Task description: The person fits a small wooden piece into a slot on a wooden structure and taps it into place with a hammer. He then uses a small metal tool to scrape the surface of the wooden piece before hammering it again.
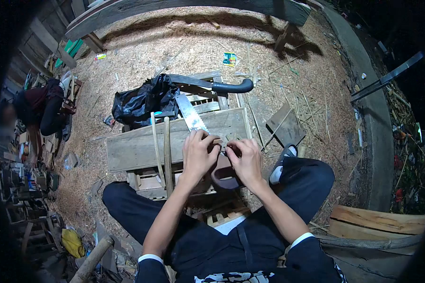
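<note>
A hand saw (191,116) lies on a grey plank bench, its toothed blade pointing away and its brown handle (224,177) toward me. My left hand (200,156) is closed over the blade near the handle. Just to the right, my right hand (245,162) is pinched at the joint of blade and handle. What lies between its fingertips is too small to make out. Left of my left hand, two wooden sticks (167,155) lean across the bench (132,147).
Beyond the bench lie a black plastic bag (144,104) and a long blade with a curved black handle (232,87). A wooden beam (189,10) crosses the far side. Another person (40,106) crouches at left. Boards (378,221) stand at right; shavings cover the ground.
</note>
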Demonstrator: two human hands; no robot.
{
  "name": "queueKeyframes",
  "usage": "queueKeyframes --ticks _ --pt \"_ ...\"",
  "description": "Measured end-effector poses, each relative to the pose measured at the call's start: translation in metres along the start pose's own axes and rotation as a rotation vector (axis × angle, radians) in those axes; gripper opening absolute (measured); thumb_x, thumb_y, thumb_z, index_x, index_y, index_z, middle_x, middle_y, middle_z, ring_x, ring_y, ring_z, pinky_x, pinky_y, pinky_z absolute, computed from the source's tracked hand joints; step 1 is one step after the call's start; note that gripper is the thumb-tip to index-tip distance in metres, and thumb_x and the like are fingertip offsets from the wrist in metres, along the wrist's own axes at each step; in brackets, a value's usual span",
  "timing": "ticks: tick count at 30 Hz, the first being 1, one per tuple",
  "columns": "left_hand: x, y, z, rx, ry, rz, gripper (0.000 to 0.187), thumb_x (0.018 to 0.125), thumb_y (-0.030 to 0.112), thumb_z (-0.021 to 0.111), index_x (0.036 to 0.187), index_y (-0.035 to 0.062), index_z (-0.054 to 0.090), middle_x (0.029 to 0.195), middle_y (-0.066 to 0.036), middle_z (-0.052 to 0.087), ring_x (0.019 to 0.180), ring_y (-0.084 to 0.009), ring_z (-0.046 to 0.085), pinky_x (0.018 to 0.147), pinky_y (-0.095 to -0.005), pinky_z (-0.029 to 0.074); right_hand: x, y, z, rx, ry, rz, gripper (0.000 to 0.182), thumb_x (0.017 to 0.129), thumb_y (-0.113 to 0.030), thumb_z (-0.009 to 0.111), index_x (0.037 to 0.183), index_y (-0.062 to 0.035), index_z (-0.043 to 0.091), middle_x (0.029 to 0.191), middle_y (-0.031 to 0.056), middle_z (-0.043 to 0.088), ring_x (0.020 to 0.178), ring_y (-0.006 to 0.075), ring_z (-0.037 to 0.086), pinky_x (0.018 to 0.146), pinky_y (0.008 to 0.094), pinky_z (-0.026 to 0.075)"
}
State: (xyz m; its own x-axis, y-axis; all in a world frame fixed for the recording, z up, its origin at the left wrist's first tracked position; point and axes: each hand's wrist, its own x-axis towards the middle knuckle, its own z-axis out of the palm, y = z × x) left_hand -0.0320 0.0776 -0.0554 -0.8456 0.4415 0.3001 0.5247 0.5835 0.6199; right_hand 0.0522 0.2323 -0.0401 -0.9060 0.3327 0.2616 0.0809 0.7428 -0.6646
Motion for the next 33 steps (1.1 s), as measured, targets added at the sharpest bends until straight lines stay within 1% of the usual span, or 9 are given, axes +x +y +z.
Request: queueKeyframes --ticks 6,9,11,12,14,18,20,23,33 --pt "0.004 0.004 0.0 0.013 -0.074 -0.012 0.022 0.082 0.02 0.077 0.102 0.0141 0.082 0.095 -0.01 0.063 0.098 -0.0302 0.06 0.089 -0.0447 0.046 0.0 0.002 -0.001 -0.026 0.019 0.008 0.016 0.087 -0.013 0.079 0.101 -0.0056 0.079 0.099 0.0112 0.071 0.098 0.0327 0.064 0.087 0.045 0.051" --pt "0.003 0.002 0.004 -0.034 -0.078 0.065 0.022 0.081 0.019 0.076 0.102 0.0148 0.082 0.094 -0.01 0.063 0.097 -0.0299 0.06 0.088 -0.0449 0.045 0.003 0.006 -0.001 -0.021 0.038 0.009 0.019 0.085 -0.011 0.08 0.103 -0.0049 0.079 0.1 0.0112 0.072 0.099 0.0322 0.064 0.087 0.0437 0.051" --pt "0.001 0.003 0.006 -0.048 -0.078 0.057 0.023 0.08 0.02 0.077 0.102 0.0141 0.082 0.094 -0.01 0.063 0.096 -0.0295 0.059 0.086 -0.0443 0.044 0.003 0.012 0.001 0.057 0.045 -0.033 0.023 0.084 -0.01 0.08 0.107 -0.0054 0.079 0.101 0.0112 0.072 0.1 0.0321 0.064 0.088 0.0433 0.051" --pt "0.0 0.005 0.003 -0.049 -0.078 0.057 0.023 0.08 0.02 0.077 0.102 0.0141 0.082 0.094 -0.01 0.063 0.096 -0.0295 0.059 0.086 -0.0443 0.044 0.004 0.012 -0.001 0.056 0.045 -0.033 0.023 0.084 -0.01 0.08 0.107 -0.0054 0.079 0.101 0.0112 0.072 0.1 0.0321 0.064 0.088 0.0433 0.051" --pt "-0.002 0.009 -0.003 -0.001 -0.064 0.037 0.024 0.077 0.024 0.079 0.099 0.0124 0.081 0.094 -0.01 0.062 0.096 -0.0291 0.059 0.084 -0.0438 0.042 0.007 0.012 -0.007 0.028 -0.053 -0.09 0.024 0.083 -0.01 0.082 0.107 -0.0058 0.081 0.104 0.0105 0.072 0.101 0.0302 0.064 0.089 0.0409 0.053" --pt "-0.003 0.005 0.0 -0.027 -0.041 0.021 0.026 0.075 0.027 0.08 0.096 0.0115 0.081 0.094 -0.009 0.062 0.097 -0.0288 0.058 0.084 -0.0433 0.041 0.003 0.014 -0.002 0.03 -0.032 -0.087 0.024 0.082 -0.011 0.083 0.106 -0.0074 0.082 0.106 0.0108 0.071 0.104 0.0305 0.064 0.091 0.0414 0.052" --pt "-0.002 0.005 0.0 0.032 -0.026 0.035 0.027 0.074 0.026 0.08 0.098 0.0146 0.082 0.093 -0.007 0.063 0.097 -0.0276 0.059 0.083 -0.0424 0.043 0.003 0.014 -0.002 0.051 -0.004 -0.028 0.024 0.081 -0.011 0.083 0.105 -0.0078 0.081 0.106 0.0105 0.07 0.104 0.0324 0.063 0.092 0.0433 0.051" --pt "-0.002 0.005 0.003 0.051 -0.033 0.036 0.03 0.074 0.027 0.08 0.101 0.0158 0.083 0.094 -0.007 0.063 0.098 -0.0275 0.058 0.084 -0.0431 0.042 0.002 0.015 -0.003 0.032 -0.003 -0.038 0.025 0.08 -0.012 0.084 0.105 -0.0079 0.081 0.106 0.0108 0.069 0.105 0.0328 0.062 0.093 0.043 0.051" --pt "0.0 0.002 0.003 0.031 -0.098 0.026 0.034 0.073 0.028 0.081 0.105 0.016 0.083 0.093 -0.007 0.064 0.098 -0.0282 0.059 0.085 -0.043 0.042 0.003 0.018 0.004 0.028 -0.008 -0.037 0.025 0.08 -0.014 0.085 0.104 -0.0096 0.082 0.104 0.0106 0.068 0.104 0.0317 0.061 0.091 0.0439 0.049"
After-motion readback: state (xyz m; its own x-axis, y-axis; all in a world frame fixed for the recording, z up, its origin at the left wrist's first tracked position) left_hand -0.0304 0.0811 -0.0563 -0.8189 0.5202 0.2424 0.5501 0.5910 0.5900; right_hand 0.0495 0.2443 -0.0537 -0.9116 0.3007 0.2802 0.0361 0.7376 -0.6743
